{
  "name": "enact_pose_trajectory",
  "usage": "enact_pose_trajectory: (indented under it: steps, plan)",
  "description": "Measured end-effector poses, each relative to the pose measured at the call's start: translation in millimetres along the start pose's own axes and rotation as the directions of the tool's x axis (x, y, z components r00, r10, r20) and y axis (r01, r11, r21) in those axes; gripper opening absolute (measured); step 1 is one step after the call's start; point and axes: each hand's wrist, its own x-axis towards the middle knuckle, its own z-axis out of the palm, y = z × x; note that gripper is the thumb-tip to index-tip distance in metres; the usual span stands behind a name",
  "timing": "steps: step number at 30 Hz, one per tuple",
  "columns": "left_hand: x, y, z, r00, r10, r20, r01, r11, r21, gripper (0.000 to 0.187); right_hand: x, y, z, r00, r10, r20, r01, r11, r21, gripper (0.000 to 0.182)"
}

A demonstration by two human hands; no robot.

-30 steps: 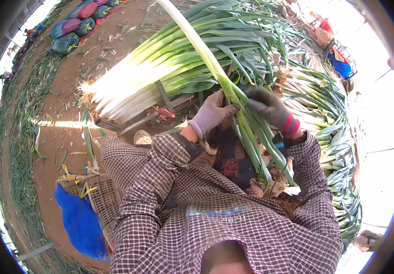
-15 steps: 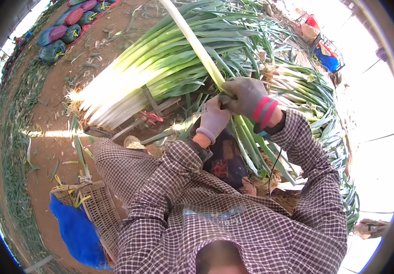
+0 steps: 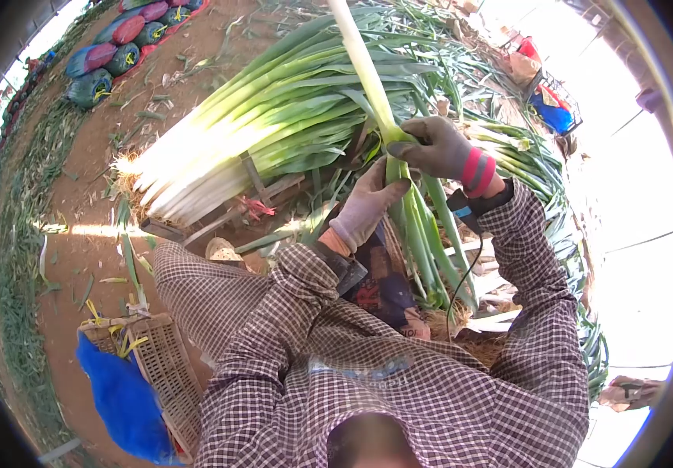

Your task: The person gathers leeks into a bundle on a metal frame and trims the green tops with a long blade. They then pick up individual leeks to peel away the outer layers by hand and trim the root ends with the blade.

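A basket (image 3: 168, 370) sits on the dirt (image 3: 90, 253). Next, a rack (image 3: 256, 178) holds a leek pile (image 3: 274, 117). My left grip (image 3: 365, 204) holds one long leek (image 3: 375, 97), white end away, leaves toward me. My right grip (image 3: 440, 147) pinches it too, just past the left, nearer the white end. More leeks (image 3: 535, 168) lie farther right.

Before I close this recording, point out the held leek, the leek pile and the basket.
Held leek (image 3: 375, 93): head view, on its pale upright stalk.
Leek pile (image 3: 246, 126): head view, on the pale green stalks mid-pile.
Basket (image 3: 168, 373): head view, on its woven side.
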Motion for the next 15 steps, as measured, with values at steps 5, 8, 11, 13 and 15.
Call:
enact_pose_trajectory:
  steps: [5, 8, 11, 13, 15]
  plan:
    - [10, -5, 14, 0.983, 0.004, -0.183, 0.143, 0.61, 0.78, 0.044, -20, -33, 11, 0.977, -0.199, -0.073, 0.108, 0.764, -0.636, 0.024]
    - [22, -37, 8, 0.983, 0.094, -0.16, 0.051, 0.694, 0.718, 0.052, -19, -36, 8, 0.987, -0.16, -0.002, 0.11, 0.692, -0.713, 0.026]
    - [12, -16, 14, 0.999, -0.029, 0.027, 0.02, 0.957, 0.29, 0.039, -22, -28, -20, 0.993, -0.089, -0.073, 0.043, 0.876, -0.48, 0.027]
    - [13, -17, 7, 0.998, -0.036, 0.057, 0.017, 0.949, 0.316, 0.037, -25, -20, -26, 0.992, -0.098, -0.081, 0.071, 0.955, -0.289, 0.031]
    - [17, -14, 11, 0.999, -0.047, 0.012, 0.037, 0.893, 0.448, 0.033, -30, -22, -23, 0.987, -0.161, -0.011, 0.152, 0.953, -0.261, 0.031]
